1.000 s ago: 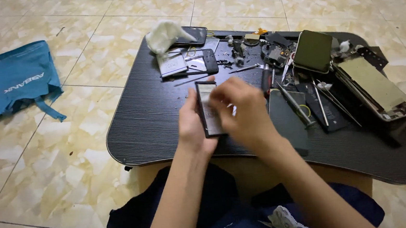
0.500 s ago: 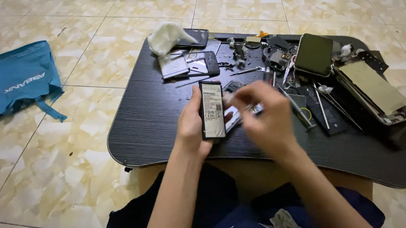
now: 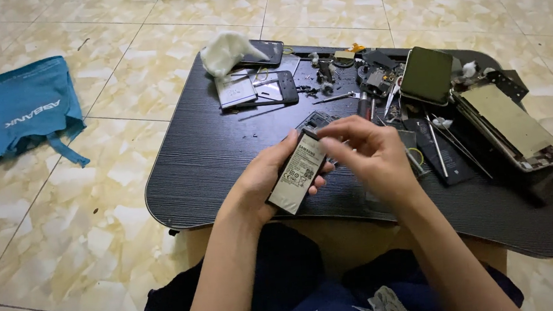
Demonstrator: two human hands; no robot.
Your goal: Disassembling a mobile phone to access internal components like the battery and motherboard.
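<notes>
A flat phone battery (image 3: 297,171) is gripped in the left hand (image 3: 266,179) and pinched at its top by the right hand (image 3: 372,158), free of any handset; opened phones (image 3: 509,124) remain unassembled on the black table (image 3: 212,167).

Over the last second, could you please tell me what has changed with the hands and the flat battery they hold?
The left hand has tilted the flat battery up so its labelled face shows. The right hand, which lay over the battery, drew off to the right, then came back; its fingertips now touch the top edge. The black table, the blue cloth bag and the phone parts have stayed put.
</notes>
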